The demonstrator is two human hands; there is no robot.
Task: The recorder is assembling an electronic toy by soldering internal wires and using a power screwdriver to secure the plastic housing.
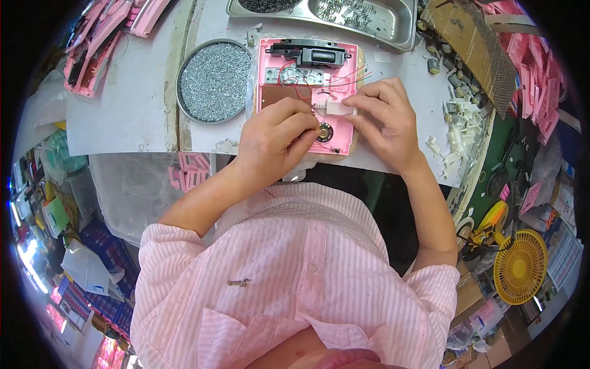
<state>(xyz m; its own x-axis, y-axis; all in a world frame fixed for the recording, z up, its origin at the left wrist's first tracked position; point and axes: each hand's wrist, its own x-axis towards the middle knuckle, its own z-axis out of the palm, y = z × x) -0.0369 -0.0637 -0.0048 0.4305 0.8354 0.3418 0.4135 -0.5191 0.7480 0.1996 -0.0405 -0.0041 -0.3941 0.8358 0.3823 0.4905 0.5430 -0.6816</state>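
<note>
A pink plastic housing (343, 136) lies open on the table before me. A black mechanism (319, 57) sits across its far end, and below it are a metal plate (279, 75), thin loose wires and a brown board (276, 93). My right hand (387, 117) pinches a small white plastic block (338, 108) between thumb and fingers, at the housing's right side. A small spring lies at the block's left end. My left hand (275, 136) reaches over the housing's left side, fingertips pressed together beside a small round speaker (326, 131); whatever they hold is hidden.
A round dish (179, 86) of small metal screws stands left of the housing. Beyond is a metal tray (295, 13) with dark small parts. White plastic pieces (464, 132) and small cylindrical parts are heaped right, near cardboard (470, 46). Pink parts (98, 43) pile far left.
</note>
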